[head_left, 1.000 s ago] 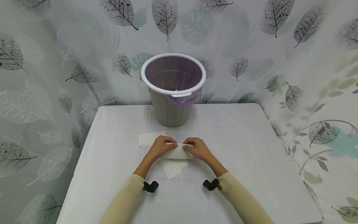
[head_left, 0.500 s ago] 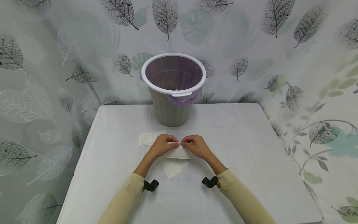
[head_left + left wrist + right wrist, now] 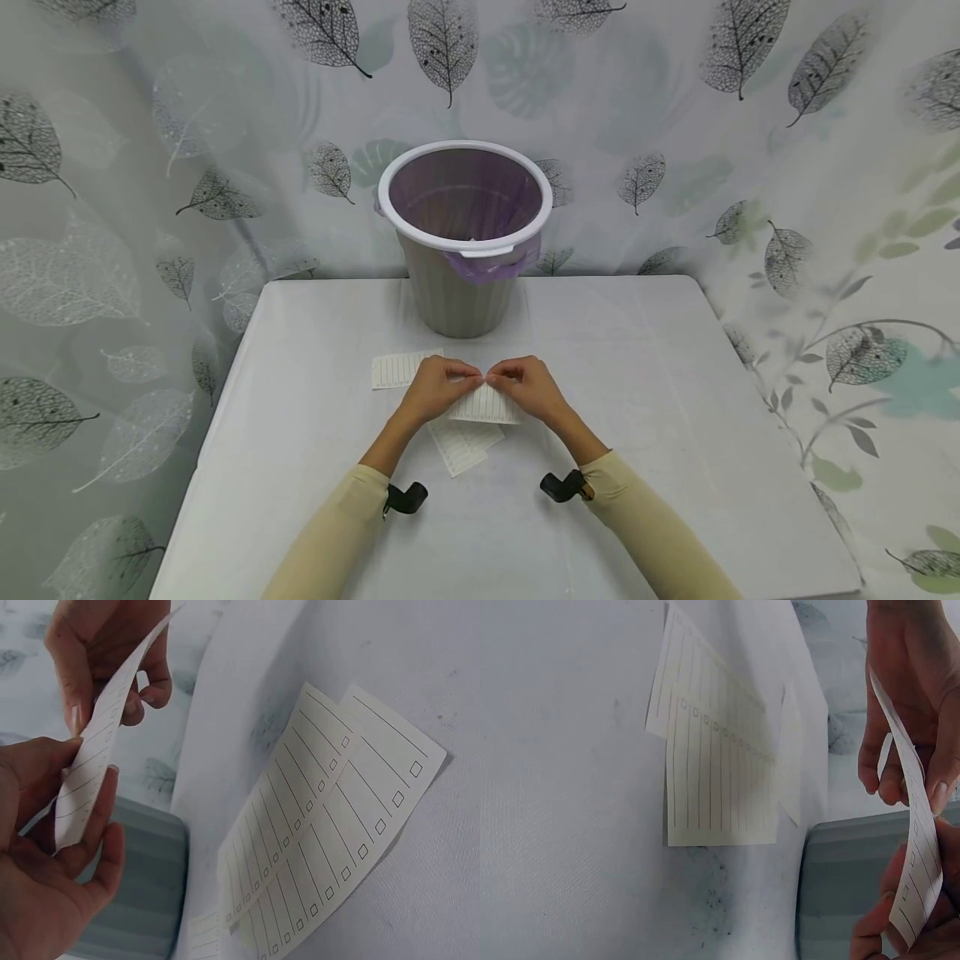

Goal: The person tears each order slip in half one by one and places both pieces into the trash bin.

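Note:
Both hands hold one small white checklist sheet [image 3: 486, 406], printed with ruled lines and little boxes. My left hand [image 3: 438, 387] pinches its upper edge between thumb and fingers, and my right hand [image 3: 528, 387] pinches the same edge right beside it, fingertips meeting near the middle. In the left wrist view the held sheet [image 3: 101, 750] curves between the hands, raised off the table. Below it lie two overlapping checklist sheets [image 3: 330, 862] of the same kind. Another sheet [image 3: 397, 371] lies flat just beyond the left hand, partly hidden by it.
A grey bin [image 3: 465, 292] with a white rim and a purple liner stands at the back of the white table [image 3: 637, 375], beyond the hands. A leaf-patterned curtain [image 3: 585, 108] hangs behind and along both sides.
The hands have drawn together along the sheet's upper edge until their fingertips meet, and have risen slightly in view. The loose sheets and the bin have not moved.

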A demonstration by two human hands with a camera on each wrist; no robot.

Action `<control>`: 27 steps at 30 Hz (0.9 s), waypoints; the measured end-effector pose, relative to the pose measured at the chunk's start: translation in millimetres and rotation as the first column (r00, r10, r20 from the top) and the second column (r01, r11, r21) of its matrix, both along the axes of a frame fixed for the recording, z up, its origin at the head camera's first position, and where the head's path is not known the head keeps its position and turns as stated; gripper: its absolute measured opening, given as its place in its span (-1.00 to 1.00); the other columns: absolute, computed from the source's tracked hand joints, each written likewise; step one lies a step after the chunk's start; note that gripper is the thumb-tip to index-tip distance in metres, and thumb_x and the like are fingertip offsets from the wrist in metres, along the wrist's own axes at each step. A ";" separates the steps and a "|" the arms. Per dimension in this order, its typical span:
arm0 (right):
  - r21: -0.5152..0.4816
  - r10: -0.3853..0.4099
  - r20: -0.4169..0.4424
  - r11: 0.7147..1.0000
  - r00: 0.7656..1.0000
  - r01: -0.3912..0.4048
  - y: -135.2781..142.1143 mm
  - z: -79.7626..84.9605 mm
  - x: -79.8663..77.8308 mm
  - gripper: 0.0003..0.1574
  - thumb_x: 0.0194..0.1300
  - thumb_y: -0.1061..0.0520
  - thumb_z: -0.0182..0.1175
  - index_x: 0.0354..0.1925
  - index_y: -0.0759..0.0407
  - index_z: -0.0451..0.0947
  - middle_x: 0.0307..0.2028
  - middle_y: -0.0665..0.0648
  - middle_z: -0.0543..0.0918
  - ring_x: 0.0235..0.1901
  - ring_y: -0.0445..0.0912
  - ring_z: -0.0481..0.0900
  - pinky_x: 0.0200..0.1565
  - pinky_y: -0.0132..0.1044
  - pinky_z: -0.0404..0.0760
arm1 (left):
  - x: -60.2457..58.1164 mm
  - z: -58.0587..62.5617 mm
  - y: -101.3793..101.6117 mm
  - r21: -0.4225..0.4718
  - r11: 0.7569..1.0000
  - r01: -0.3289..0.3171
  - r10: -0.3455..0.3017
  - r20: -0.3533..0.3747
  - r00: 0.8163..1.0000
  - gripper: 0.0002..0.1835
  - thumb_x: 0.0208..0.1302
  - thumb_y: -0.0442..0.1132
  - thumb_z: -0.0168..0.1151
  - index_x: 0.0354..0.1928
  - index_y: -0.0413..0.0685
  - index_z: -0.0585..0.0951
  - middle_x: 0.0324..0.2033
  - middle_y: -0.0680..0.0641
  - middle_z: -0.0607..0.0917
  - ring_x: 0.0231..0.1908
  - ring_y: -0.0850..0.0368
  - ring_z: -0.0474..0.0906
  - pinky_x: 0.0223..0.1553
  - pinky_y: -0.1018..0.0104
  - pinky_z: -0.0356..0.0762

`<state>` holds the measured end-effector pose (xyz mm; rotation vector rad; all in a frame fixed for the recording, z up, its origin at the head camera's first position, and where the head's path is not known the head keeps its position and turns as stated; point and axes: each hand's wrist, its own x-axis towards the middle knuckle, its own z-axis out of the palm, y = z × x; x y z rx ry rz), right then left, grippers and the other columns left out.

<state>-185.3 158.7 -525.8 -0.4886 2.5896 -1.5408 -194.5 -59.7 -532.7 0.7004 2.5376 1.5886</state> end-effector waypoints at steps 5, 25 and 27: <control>-0.052 -0.023 0.054 0.998 0.998 0.025 -1.3 0.6 -0.2 -0.88 0.41 0.21 0.36 -0.25 0.22 0.82 -0.31 0.04 0.79 -0.36 -0.10 0.62 -0.33 -0.29 0.55 | 0.1 -1.4 1.3 0.035 0.999 -0.020 0.020 -0.007 1.000 -0.87 0.31 -0.24 0.49 -0.19 -0.14 0.86 -0.27 0.03 0.82 -0.18 0.12 0.74 -0.04 0.13 0.62; -0.230 -0.039 0.256 0.968 0.966 0.100 -8.7 32.0 14.5 -0.82 0.43 0.34 0.27 -0.18 0.50 0.73 -0.28 0.20 0.78 -0.44 -0.11 0.60 -0.39 -0.35 0.54 | 6.8 -4.9 4.6 0.152 0.987 -0.047 0.050 -0.018 0.999 -0.88 0.33 -0.29 0.47 -0.18 -0.19 0.85 -0.28 0.00 0.82 -0.17 0.04 0.75 -0.04 0.11 0.64; -0.240 -0.044 0.275 0.964 0.960 0.113 -7.2 20.9 10.8 -0.82 0.43 0.32 0.27 -0.16 0.48 0.74 -0.27 0.17 0.78 -0.42 -0.12 0.60 -0.39 -0.35 0.54 | 6.8 -6.3 4.9 0.165 0.985 -0.049 0.053 -0.022 0.998 -0.89 0.33 -0.30 0.47 -0.18 -0.19 0.85 -0.28 -0.01 0.82 -0.18 0.03 0.76 -0.05 0.12 0.64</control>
